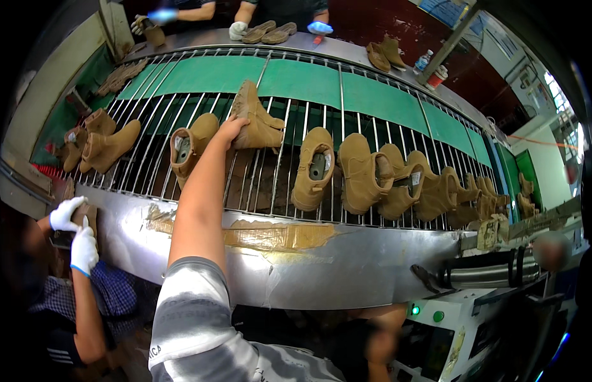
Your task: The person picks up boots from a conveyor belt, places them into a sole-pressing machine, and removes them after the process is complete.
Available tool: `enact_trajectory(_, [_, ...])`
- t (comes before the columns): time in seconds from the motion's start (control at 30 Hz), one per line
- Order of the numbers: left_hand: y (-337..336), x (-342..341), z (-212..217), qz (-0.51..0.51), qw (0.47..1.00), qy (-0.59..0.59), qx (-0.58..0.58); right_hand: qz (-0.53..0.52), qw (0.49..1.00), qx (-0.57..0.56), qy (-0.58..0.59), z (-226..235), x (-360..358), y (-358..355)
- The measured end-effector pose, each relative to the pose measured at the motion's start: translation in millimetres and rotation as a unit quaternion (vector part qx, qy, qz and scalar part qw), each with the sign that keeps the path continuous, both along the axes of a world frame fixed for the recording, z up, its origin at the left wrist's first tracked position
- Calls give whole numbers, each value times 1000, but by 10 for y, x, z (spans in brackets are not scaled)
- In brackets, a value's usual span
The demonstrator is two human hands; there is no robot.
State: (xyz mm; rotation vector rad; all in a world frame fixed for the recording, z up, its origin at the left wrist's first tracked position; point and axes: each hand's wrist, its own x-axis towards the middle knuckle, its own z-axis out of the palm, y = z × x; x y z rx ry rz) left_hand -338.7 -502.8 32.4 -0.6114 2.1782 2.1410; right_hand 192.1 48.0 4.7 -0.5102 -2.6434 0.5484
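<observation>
My left hand (232,129) is closed round a tan ankle boot (261,130), tilted with part of its sole showing, over the metal rod rack (283,169). My left arm reaches across the near metal edge, and the fingers behind the boot are partly hidden. Just left of my wrist stands another tan boot (203,129), partly covered by my forearm. To the right, a boot (313,169) shows a dark insole through its opening, with a further boot (356,175) beside it. My right hand does not show.
More boots (436,194) line the rack to the right, and some (108,146) stand at its left. Green sheeting (302,83) covers the far part. A gloved co-worker's hands (84,245) work at near left. Others work across the rack. A machine (429,337) stands lower right.
</observation>
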Motion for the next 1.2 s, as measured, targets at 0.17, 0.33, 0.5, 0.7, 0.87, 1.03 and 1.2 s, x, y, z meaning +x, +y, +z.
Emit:
enact_trajectory(0.17, [-331, -76, -215, 8, 998, -9, 58, 31, 998, -13, 47, 52, -127, -9])
enact_trajectory(0.33, [172, 1575, 290, -13, 918, 59, 392, 22, 998, -60, 3, 265, -42, -66])
enact_trajectory(0.5, [1005, 3319, 292, -30, 827, 69, 557, 68, 963, -258, 37, 75, -63, -151])
enact_trajectory(0.7, [2361, 4259, 786, -278, 618, -43, 734, 267, 620, -738, 0, 1104, -566, -842])
enact_trajectory(0.87, [3208, 4336, 1045, -663, 692, -65, 280, 337, 421, -807, 241, 1423, -369, -425])
enact_trajectory(1.03, [3542, 4074, 1031, -632, 762, -50, -134, 157, 482, -800, 322, 1711, 481, 734])
enact_trajectory(1.2, [3665, 3762, 248, -455, 878, 32, -145, -193, 716, -555, 376, 1839, 1246, 2502])
